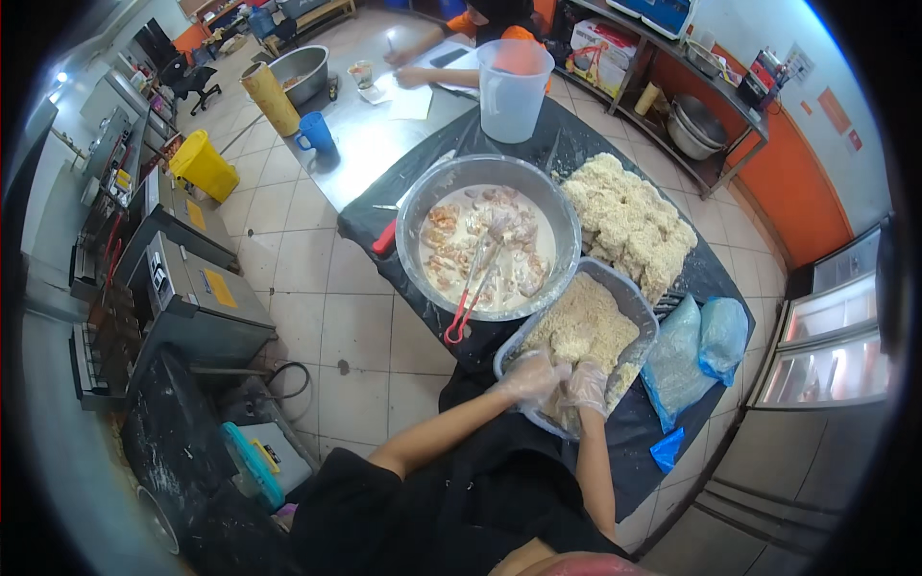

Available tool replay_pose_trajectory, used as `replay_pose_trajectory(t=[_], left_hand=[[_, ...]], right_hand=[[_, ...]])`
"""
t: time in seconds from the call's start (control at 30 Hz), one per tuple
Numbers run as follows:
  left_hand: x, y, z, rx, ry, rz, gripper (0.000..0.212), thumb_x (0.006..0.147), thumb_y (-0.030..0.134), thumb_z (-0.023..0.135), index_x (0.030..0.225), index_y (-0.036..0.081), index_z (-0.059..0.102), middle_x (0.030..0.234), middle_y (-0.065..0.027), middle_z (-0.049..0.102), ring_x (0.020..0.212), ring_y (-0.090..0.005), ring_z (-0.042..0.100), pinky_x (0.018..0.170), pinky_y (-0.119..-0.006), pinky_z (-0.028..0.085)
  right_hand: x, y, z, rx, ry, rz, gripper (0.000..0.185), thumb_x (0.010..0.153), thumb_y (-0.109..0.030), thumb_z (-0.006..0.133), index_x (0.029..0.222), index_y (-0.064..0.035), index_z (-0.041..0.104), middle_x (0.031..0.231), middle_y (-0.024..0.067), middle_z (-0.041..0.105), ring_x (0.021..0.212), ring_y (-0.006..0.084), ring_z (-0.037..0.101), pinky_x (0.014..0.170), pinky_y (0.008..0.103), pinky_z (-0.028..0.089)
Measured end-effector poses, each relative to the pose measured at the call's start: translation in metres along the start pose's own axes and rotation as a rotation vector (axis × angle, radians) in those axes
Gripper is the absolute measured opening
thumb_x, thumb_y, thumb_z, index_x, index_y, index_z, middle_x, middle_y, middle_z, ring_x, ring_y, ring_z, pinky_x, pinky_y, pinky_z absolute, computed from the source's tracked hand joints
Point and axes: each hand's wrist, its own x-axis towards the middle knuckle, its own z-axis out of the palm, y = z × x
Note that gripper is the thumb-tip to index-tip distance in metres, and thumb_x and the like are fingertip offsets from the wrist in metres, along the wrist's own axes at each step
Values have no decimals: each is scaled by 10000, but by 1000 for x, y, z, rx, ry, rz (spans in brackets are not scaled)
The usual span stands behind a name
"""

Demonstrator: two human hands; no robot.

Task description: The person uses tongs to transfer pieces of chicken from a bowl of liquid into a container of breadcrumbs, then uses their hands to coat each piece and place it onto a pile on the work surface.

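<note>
My left hand (531, 379) and my right hand (586, 387), both in clear plastic gloves, are inside a grey plastic tub (647, 321) of pale breading crumbs (592, 306). A crumb-coated piece (573, 345), perhaps meat, lies right at my fingertips. Whether either hand grips it cannot be made out, as the fingers are partly sunk in crumbs. Beyond the tub's left side stands a large metal basin (405, 248) of milky batter with raw meat pieces (504, 216). Tongs with red handles (461, 320) lean in the basin, handles over its near rim.
A large heap of breaded pieces (627, 216) lies right of the basin. Blue-tinted plastic bags (677, 360) rest by the tub. Behind stands a translucent bucket (515, 93); a red-handled tool (385, 237) pokes out beside the basin. Across the table, a person's hand (412, 77) rests near papers.
</note>
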Motion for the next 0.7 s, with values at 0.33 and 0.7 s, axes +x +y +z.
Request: replay_pose_trajectory(t=[0.33,0.7], left_hand=[[39,-25,40,-1313,-241,-476,504,1055,418,547,1410,60,548,1351,-140,631,1214,-297,629,1046,-485,526],[11,43,-15,-1158,-41,-459,524,1051,375,560,1416,3,510,1327,-160,633,1186,-278,650,989,-429,540]], right_hand=[[-14,-24,-25,736,-287,374,931,985,-762,350,1384,44,588,1373,312,601,1303,438,567,1107,460,428],[-2,-22,-98,1351,60,535,756,1051,-618,399,1419,24,556,1370,194,622,1250,315,599,1046,449,444]])
